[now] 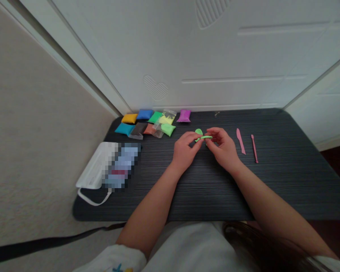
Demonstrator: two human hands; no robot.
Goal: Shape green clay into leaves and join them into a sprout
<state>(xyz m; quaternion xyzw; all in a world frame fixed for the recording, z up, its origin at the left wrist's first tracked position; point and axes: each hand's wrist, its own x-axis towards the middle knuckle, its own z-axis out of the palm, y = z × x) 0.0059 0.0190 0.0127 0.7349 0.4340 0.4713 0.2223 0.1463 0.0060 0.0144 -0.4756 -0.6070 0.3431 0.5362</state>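
A dark, finely ribbed tabletop (158, 200) with rounded corners carries a loose cluster of small packets toward its far left: orange-yellow (129, 118), blue (144, 114), green (155, 117) and pale yellow (166, 119) at the back, with teal (125, 129), dark brown (138, 130), orange-red (149, 129) and light green (168, 129) in front, while a purple packet (184, 116) sits just right of them. At the near left lies a white pleated mask (95, 166) beside a pixelated, bluish rectangular item (123, 164), a white loop (93, 203) curving below. On the right, a pink knife-shaped tool (240, 141) and a slim pink stick (254, 148) lie near each other, apart.
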